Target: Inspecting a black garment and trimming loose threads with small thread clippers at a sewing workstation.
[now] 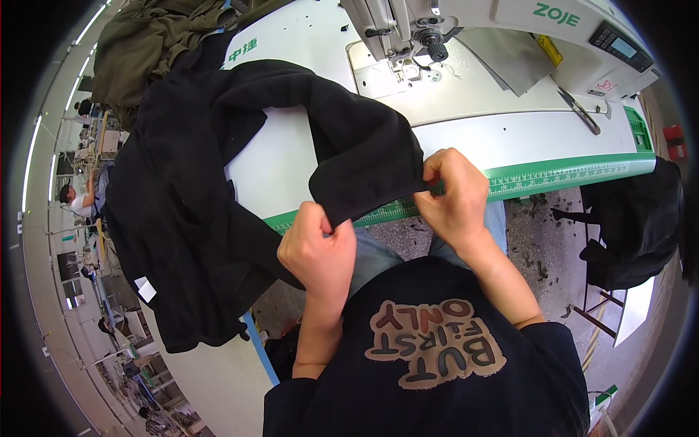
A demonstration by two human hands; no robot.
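A black fabric garment lies bunched over the left of the sewing table, one long part curving round to the front edge. My left hand is closed on one corner of that part's end. Its other corner is pinched between the thumb and fingers of my right hand. Between my hands the cloth is stretched out flat, just over the table's green ruler edge. Behind it stands a white sewing machine, whose needle and presser foot area is apart from the cloth.
Thread snips and grey sheets lie right of the needle. Olive cloth is heaped at the far left. More black cloth hangs on a stand at right. Another person sits far off at left.
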